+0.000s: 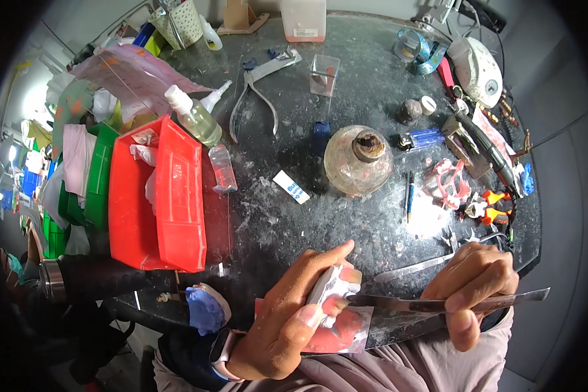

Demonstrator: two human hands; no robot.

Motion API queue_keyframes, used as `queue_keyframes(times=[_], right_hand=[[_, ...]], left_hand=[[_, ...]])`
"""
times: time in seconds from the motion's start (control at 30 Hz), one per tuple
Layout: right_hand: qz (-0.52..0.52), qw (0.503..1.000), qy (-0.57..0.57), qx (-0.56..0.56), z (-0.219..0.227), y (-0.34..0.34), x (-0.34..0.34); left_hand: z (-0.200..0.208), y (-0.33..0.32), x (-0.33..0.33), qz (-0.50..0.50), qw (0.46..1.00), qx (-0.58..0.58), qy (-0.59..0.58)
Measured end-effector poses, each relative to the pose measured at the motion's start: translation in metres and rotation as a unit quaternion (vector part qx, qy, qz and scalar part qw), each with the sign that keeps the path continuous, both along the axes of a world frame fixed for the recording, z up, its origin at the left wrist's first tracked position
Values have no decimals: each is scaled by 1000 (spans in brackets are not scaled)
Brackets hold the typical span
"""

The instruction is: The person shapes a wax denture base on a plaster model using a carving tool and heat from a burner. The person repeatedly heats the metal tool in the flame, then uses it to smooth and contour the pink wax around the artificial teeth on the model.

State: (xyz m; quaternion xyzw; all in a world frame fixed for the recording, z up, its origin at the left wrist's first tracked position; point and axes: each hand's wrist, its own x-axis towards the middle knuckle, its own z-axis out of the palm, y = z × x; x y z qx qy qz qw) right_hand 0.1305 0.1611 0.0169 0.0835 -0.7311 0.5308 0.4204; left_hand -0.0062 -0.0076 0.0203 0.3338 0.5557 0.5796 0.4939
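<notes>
My left hand (281,323) is closed around a white plaster dental cast (325,293), with its index finger stretched along the far side. Pink wax (350,276) sits on the cast's right edge. Within my right hand (473,287) is a long metal wax knife (408,304), gripped near its middle. Its left end reaches the wax on the cast; whether it touches I cannot tell. Beneath the cast, a pink wax sheet (336,338) lies at the table's near edge, partly hidden by my left hand.
A glass spirit burner (356,171) stands beyond my hands. Red bins (183,196) and a blue dental mould (205,310) are on the left. To the right lie metal tweezers (415,266), orange-handled pliers (493,208) and a pink frame-like piece (447,183). Large pliers (254,88) rest farther back.
</notes>
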Motion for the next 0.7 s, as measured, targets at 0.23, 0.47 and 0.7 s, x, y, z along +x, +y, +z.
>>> queue_keyframes(times=[0.23, 0.47, 0.7], right_hand=[[9, 999, -18, 26, 2, 1, -4], [20, 998, -21, 50, 5, 2, -3], [-9, 997, 21, -75, 1, 0, -1]], left_hand=[[-2, 3, 0, -7, 1000, 4, 13], [4, 4, 5, 26, 999, -34, 19], [0, 5, 6, 48, 991, -71, -99]])
